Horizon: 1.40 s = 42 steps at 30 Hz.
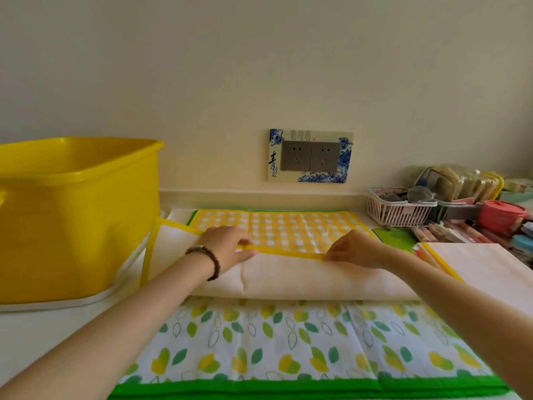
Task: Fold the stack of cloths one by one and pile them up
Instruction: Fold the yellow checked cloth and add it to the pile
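From the head camera, your left hand (227, 246) and right hand (355, 249) each pinch the yellow hem of the yellow checked cloth (288, 226) between thumb and fingertips. The near half is turned over, pale back side up, with the hem held across the cloth's middle. This cloth lies on the leaf-print cloth (288, 342), spread flat on the counter nearer you. A folded pile (478, 264) sits to the right, just beside your right forearm. A yellow tub (78, 212) stands at the left. A bead bracelet (206, 261) circles your left wrist.
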Available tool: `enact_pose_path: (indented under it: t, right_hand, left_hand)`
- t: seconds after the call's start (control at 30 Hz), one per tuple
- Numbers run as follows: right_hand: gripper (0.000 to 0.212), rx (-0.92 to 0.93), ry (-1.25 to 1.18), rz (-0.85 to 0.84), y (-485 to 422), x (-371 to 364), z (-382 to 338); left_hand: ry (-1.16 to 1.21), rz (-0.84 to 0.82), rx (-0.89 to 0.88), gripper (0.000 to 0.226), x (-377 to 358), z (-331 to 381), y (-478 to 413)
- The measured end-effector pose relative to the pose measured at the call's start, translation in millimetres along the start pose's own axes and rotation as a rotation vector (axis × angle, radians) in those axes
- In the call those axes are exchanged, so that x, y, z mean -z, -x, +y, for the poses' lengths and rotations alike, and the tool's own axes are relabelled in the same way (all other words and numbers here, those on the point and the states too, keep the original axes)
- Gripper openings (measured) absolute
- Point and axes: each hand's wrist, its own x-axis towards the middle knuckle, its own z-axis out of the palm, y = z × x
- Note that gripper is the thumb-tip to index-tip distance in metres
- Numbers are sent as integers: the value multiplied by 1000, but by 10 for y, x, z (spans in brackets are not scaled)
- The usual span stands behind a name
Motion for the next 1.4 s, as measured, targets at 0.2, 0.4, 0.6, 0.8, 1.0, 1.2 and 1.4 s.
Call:
enact_pose_path:
  t: [0.2, 0.4, 0.6, 0.8, 1.0, 1.2, 1.4]
  right_hand:
    - [17, -49, 21, 124, -249, -122, 123]
    - [20, -99, 116, 259, -441, -225, 173]
    - [21, 10, 152, 429, -499, -380, 150]
    - [27, 129, 146, 361, -356, -646, -174]
    - [44, 132, 243, 172, -312, -974, -476]
    - [46, 105, 208, 148, -261, -1069, -466]
    - [49, 105, 237, 89, -248, -1043, -412]
  left_hand:
    - [68, 32, -127, 83, -246, 93, -7]
    - [34, -215, -81, 58, -495, 157, 1]
    - [-12, -305, 17, 63, -690, 150, -14]
    - [-30, -322, 57, 63, -713, 187, -8]
    - [-21, -304, 89, 61, -740, 218, 25]
    - [-65, -282, 100, 61, -785, 219, 21]
    - [-83, -276, 112, 61, -817, 215, 18]
